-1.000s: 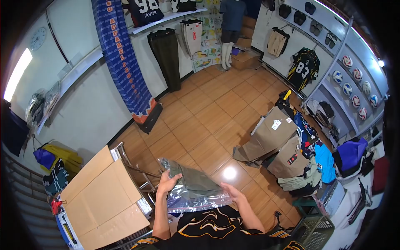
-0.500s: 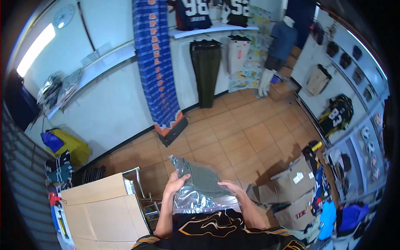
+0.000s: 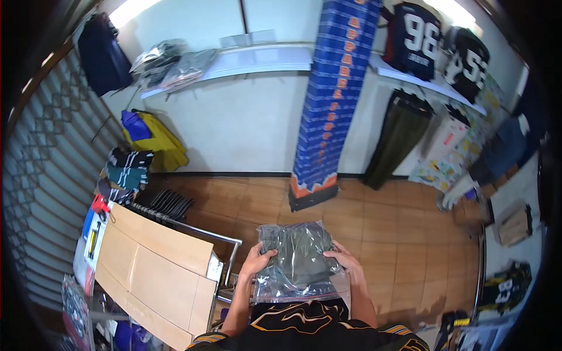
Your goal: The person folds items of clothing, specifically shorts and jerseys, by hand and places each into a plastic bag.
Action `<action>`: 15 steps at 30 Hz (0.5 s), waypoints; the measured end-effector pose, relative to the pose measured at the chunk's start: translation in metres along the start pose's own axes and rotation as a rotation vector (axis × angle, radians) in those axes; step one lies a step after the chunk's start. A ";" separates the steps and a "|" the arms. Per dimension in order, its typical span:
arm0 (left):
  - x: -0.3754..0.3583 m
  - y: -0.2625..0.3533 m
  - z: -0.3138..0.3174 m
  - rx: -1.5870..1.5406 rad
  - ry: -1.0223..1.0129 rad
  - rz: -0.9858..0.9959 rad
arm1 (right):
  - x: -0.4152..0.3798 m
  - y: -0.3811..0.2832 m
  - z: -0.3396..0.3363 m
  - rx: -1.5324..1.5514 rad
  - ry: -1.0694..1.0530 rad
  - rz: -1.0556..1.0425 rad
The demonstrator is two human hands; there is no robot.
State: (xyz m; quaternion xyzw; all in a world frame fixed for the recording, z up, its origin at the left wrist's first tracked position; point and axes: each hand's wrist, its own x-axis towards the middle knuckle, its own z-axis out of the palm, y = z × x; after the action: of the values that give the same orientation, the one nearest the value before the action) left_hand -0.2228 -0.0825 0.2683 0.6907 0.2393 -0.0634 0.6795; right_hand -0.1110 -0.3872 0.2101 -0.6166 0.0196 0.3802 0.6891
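Observation:
A clear plastic bag [image 3: 301,284] with a folded dark grey-green garment [image 3: 298,251] inside is held up in front of my chest. My left hand [image 3: 256,261] grips its left edge, thumb on top. On the opposite edge, my right hand [image 3: 345,259] pinches the bag the same way, with its fingers partly hidden underneath. The bag's opening edge, with a reddish strip, lies toward my body.
At left, a large flat cardboard sheet [image 3: 158,269] lies beside a metal rail [image 3: 205,231]. Black hangers [image 3: 170,205] hang behind it. Ahead stand a blue banner column [image 3: 333,105] and a wall shelf [image 3: 263,58] with bagged clothes [image 3: 187,67]. Tiled floor [image 3: 374,251] lies between.
My view has turned left, toward the shelf and cardboard sheet. The bag has gone from tilted to squarely facing me, with the garment lying flatter inside; both hands still hold it.

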 end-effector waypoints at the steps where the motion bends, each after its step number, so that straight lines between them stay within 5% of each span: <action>1: 0.008 0.005 -0.004 0.024 0.042 -0.016 | 0.019 -0.012 0.001 -0.051 0.002 0.005; 15: 0.188 0.088 -0.049 -0.074 0.534 0.009 | 0.266 -0.228 0.030 -0.200 -0.388 -0.050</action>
State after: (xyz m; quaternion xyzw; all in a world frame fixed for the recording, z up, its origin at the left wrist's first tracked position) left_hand -0.0330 0.0143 0.2743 0.6587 0.4091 0.1328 0.6174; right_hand 0.1902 -0.2171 0.2756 -0.5974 -0.1662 0.4746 0.6247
